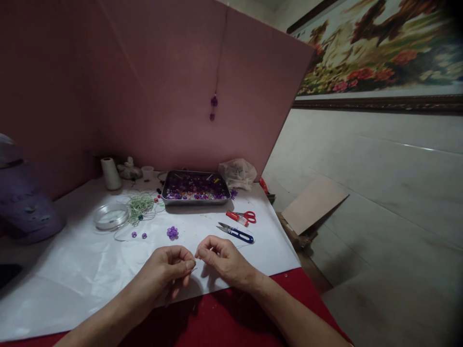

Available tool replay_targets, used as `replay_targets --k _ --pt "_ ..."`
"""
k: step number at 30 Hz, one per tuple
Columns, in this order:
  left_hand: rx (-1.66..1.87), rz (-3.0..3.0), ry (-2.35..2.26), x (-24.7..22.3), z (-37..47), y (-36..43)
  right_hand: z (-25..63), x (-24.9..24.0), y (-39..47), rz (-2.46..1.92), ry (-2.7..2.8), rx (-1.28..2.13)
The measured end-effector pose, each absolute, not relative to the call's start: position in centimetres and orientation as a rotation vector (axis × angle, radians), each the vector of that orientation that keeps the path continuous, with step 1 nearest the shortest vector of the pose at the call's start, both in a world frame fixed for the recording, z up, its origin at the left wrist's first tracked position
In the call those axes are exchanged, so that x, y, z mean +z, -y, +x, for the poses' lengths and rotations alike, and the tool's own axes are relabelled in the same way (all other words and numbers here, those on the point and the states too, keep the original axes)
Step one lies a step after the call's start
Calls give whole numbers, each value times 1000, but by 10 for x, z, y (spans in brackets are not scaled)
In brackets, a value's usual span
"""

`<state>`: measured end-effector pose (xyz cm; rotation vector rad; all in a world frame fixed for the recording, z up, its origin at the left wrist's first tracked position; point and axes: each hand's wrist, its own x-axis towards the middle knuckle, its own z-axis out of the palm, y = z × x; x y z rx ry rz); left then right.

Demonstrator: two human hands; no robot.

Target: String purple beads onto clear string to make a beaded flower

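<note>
My left hand [172, 267] is closed in a pinch above the front part of the white sheet [90, 279]. A short, thin strand like thread [194, 269] shows at its fingertips. Almost touching it, my right hand [222, 260] also pinches thumb against forefinger, but whatever lies between them is too small to make out. Just beyond the hands rests a purple beaded flower [172, 233]. Two loose purple beads [144, 235] lie to its left. Blue thread snips [237, 233] and red-handled scissors [249, 217], beside a small red-and-white item [237, 219], lie past my right hand.
A metal tray [197, 202] of mixed beads stands at the back, with a plastic bag [238, 173] beside it. Left are tangled green cord [141, 206], a clear round spool [111, 216], a thread cone [111, 173] and a large purple container [27, 193]. A beaded pendant [214, 101] hangs against the pink panel.
</note>
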<state>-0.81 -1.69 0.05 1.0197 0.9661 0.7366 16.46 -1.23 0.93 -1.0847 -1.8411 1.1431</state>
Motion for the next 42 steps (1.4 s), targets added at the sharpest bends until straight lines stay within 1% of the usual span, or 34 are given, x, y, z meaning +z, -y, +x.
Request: replay_targets --k 5,7,9,13,15,18,19,21,25,28,32,35,38,42 --pt "741 1038 -952 -1 -9 16 163 10 15 -1042 1910 1014" --pt "722 1061 -964 0 -9 16 162 10 15 -1055 1862 1044" --pt "701 1080 -968 2 -8 18 161 10 15 -1069 1761 1208" --pt "661 1065 -940 4 -10 18 170 15 8 -934 1424 1717" --pt "646 1024 -926 4 -12 16 184 22 1 -817 1216 1808" --pt "650 953 -890 3 -15 13 215 33 -14 -773 1092 1739" --pt "658 936 -875 3 -16 12 227 35 -19 -800 1045 1625" --pt "671 914 -855 4 -18 11 250 38 -28 -945 1048 1294" --pt "679 872 -851 6 -18 11 279 35 -42 -1048 1039 1094" --pt "685 856 -862 7 -17 11 279 32 -47 -1137 1040 948" --pt "713 847 -881 8 -16 12 246 29 -36 -1188 1112 818" --pt "743 837 -906 9 -16 12 207 23 -13 -1181 1276 937" --pt "754 830 -902 10 -15 12 172 10 10 -1175 1438 1302" --pt "745 839 -875 8 -15 12 156 -4 21 -1100 1377 1637"
